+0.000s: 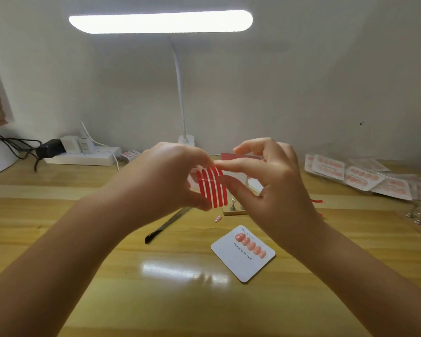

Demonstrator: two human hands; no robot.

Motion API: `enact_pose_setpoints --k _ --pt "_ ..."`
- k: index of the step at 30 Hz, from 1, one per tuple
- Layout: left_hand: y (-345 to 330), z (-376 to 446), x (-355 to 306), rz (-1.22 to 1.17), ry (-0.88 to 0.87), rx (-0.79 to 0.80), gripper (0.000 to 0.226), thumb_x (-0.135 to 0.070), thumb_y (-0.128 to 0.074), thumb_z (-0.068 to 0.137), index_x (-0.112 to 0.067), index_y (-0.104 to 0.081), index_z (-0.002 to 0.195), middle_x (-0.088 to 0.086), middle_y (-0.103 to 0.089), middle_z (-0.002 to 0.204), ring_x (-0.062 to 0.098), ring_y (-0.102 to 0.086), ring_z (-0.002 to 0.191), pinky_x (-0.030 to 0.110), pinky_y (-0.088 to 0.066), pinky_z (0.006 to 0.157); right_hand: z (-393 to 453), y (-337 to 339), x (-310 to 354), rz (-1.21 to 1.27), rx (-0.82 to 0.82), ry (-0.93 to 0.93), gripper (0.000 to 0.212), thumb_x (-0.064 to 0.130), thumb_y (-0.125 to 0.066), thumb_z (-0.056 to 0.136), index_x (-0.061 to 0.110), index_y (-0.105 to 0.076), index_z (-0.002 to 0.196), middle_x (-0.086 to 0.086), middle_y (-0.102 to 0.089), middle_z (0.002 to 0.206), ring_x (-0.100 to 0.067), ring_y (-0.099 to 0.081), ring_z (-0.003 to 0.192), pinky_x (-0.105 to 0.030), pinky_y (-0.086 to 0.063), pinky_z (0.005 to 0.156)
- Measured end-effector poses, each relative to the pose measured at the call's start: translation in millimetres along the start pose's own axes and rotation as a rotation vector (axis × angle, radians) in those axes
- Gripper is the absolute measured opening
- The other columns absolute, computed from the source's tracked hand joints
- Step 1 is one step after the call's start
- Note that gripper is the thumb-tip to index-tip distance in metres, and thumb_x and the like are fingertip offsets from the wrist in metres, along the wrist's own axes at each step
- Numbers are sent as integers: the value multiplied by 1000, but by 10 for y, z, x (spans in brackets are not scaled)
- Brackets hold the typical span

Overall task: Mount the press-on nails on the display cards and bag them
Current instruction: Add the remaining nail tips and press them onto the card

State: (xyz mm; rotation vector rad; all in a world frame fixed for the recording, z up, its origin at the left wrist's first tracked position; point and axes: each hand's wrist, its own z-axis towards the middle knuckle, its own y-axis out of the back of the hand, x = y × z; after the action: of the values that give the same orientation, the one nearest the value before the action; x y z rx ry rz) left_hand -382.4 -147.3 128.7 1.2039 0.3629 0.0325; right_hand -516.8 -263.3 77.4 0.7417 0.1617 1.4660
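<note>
Both grips sit raised above the tabletop (58, 239), meeting at a sheet of red adhesive strips (212, 187). Left hand (163, 176) pinches the sheet from its left side, thumb at the lower edge. Right hand (267, 181) pinches the top right corner between index finger and thumb, other fingers loosely spread above.

Below the hands, one white display card (241, 266) lies flat on the wood — a slanted row of five pink nails (250, 245) mounted on it. One loose pink nail (218, 218) lies beside a dark metal tool (167, 224). A small wooden stand (233, 210) shows partly behind the right hand.

Far right — a heap of finished bagged cards (365, 177), some small metal bits (418, 216) near it. Back left: a white power strip (83, 156) with plugs. Desk lamp (161, 20) lit overhead.
</note>
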Motion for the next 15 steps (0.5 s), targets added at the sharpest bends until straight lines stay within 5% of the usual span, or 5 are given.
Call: enact_pose_setpoints --k 6,15 --pt "11 -18 -67 0 -7 -5 59 -40 -81 68 -33 -62 123 -26 -44 71 -4 -52 66 11 -41 64 12 -2 -3 -20 -14 7 29 25 -73 86 16 -71 114 -4 -63 110 -22 -47 107 -28 -37 84" --pt "5 -35 -65 -35 -48 -65 53 -40 -79 69 -29 -65 120 -10 -70 101 0 -59 75 26 -55 80 33 36 -6 21 -61 6 21 26 -75 82 18 -74 102 -1 -62 104 -23 -50 104 -39 -49 83"
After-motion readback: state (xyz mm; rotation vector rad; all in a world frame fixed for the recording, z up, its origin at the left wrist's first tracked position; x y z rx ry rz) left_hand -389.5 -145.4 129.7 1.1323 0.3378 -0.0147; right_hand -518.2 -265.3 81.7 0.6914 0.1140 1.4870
